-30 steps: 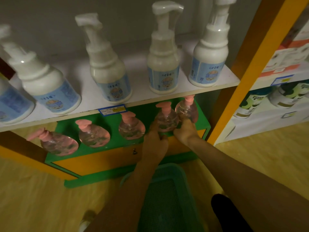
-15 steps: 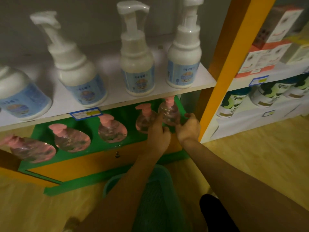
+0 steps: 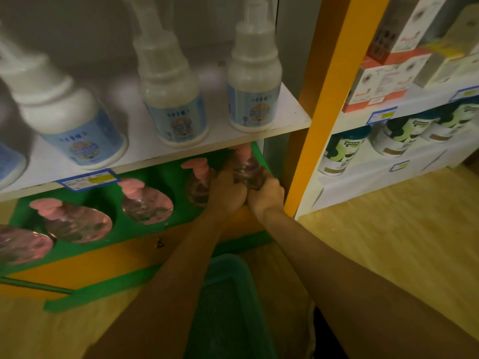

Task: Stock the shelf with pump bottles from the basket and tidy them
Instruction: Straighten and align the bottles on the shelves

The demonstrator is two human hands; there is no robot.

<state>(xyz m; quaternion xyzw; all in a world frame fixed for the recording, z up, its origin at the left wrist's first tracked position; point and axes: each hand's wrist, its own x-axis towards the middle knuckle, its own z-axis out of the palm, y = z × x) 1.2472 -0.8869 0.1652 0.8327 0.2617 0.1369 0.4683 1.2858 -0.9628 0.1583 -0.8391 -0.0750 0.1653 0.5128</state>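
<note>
Both hands are seen at centre frame, reaching under the white shelf board. The right hand (image 3: 267, 194) is curled round the lower right side of the end pump bottle (image 3: 246, 168), a clear bottle with a pink pump, at the right end of the green shelf (image 3: 77, 248). The left hand (image 3: 226, 191) is wrapped against that bottle's left side, fingers bent round it; how far the fingertips reach cannot be told, as they are hidden behind the bottle. The two hands are nearly touching at the knuckles. The bottle is held upright, its pump head just beneath the edge of the white shelf (image 3: 293, 117).

Just left of the left hand, a second pink-pump bottle (image 3: 198, 182) is partly covered by the hand. Further left along the green shelf, three more are noted: one at centre left (image 3: 146, 203), one at left (image 3: 75, 224), and one cut off by the left edge (image 3: 20, 244).

Below the forearms, at bottom centre, a green basket (image 3: 228, 307) is seen on the wooden floor; its contents cannot be made out.

On the white shelf above, white pump bottles with blue labels (image 3: 255, 94) are lined up, blurred. A blue and yellow price tag (image 3: 88, 178) is fixed to the shelf edge. An orange upright (image 3: 329, 94) is set right of the hands, with boxes and green-labelled tubs (image 3: 342, 151) on shelves beyond it at upper right.
</note>
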